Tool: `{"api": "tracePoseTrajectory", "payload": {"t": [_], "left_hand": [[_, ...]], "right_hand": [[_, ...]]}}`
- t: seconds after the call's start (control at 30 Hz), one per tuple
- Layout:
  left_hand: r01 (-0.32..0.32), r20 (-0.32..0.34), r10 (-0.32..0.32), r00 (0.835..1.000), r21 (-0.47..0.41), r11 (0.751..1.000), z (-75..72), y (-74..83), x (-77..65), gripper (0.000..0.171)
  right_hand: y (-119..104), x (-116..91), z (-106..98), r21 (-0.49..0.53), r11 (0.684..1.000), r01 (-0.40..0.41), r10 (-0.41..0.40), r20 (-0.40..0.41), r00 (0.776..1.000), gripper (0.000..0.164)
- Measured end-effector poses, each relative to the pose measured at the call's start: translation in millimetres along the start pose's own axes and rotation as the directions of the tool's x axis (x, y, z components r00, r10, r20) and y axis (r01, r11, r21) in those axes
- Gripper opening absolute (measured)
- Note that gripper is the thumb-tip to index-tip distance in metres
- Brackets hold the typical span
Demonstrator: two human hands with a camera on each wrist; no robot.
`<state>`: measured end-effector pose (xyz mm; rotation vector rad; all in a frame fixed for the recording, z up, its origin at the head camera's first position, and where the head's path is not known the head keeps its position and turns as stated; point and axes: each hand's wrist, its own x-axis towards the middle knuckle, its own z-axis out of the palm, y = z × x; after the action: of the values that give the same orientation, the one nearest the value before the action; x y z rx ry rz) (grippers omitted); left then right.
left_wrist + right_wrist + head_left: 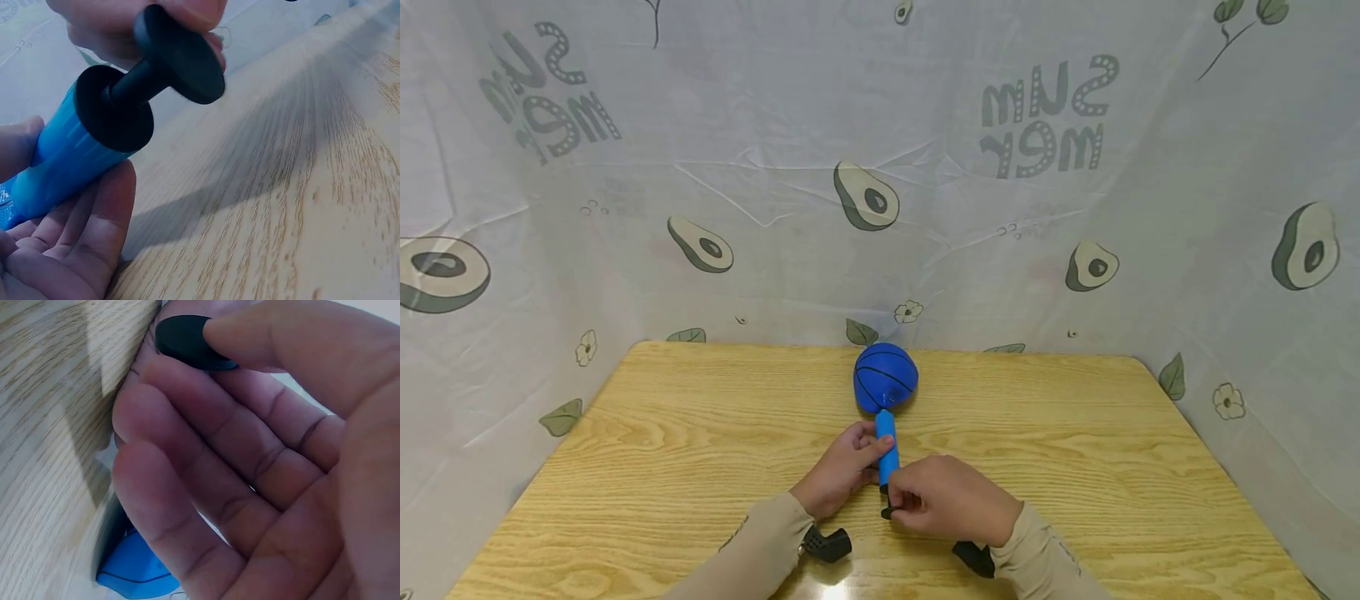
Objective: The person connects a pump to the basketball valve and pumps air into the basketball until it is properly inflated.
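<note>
A blue hand pump [887,450] with a black T-shaped handle [181,56] points away from me, its far end meeting a dented blue ball [885,375] with black seam lines. My left hand [842,468] grips the pump's barrel, thumb on top and fingers beneath. At the near end, my right hand [951,500] pinches the handle between thumb and curled fingers. A short length of black rod shows between barrel and handle in the left wrist view. The right wrist view shows the handle's edge under the thumb and part of the ball below. The joint at the ball is too small to make out.
Both hands work above a wood-grain table [700,417]. A pale curtain [760,100] printed with avocados and lettering hangs behind and at both sides. The ball lies close to the table's back edge. Black devices [827,544] are strapped at the wrists.
</note>
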<state>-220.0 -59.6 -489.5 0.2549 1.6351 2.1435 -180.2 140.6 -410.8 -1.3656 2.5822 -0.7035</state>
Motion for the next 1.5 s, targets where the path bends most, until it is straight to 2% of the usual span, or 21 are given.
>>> {"api": "tracePoseTrajectory", "payload": {"t": [0.2,0.4,0.53,0.8,1.03,1.3,1.5], "left_hand": [[-0.001,-0.008,0.001,1.0,0.017,1.0,-0.3,0.1,-1.2,0.055],[0.004,-0.028,-0.004,1.0,0.025,1.0,-1.0,0.6,-1.5,0.056],[0.013,-0.038,-0.012,0.999,0.022,1.0,-1.9,0.1,-0.5,0.055],[0.013,-0.04,-0.013,0.999,0.008,1.0,-0.5,1.8,-2.5,0.054],[0.01,-0.042,-0.011,0.999,-0.015,1.0,0.8,2.1,-1.5,0.052],[0.02,-0.041,-0.021,0.999,-0.025,0.999,0.8,1.7,0.6,0.051],[0.022,-0.052,-0.022,0.998,-0.019,1.0,2.9,3.2,0.7,0.051]], "right_hand": [[-3,2,1,-0.002,1.0,0.01,-0.01,0.039,0.999,0.024],[-8,2,3,0.071,0.997,0.028,-0.037,0.122,0.992,0.022],[-14,1,3,0.12,0.99,0.067,-0.087,0.172,0.981,0.02],[-29,0,2,0.114,0.977,0.179,-0.2,0.215,0.956,0.016],[-37,-2,0,0.212,0.961,0.179,-0.235,0.279,0.931,0.013],[-37,-2,0,0.162,0.973,0.162,-0.199,0.245,0.949,0.014],[-22,-2,1,0.159,0.981,0.111,-0.142,0.199,0.97,0.017]]}}
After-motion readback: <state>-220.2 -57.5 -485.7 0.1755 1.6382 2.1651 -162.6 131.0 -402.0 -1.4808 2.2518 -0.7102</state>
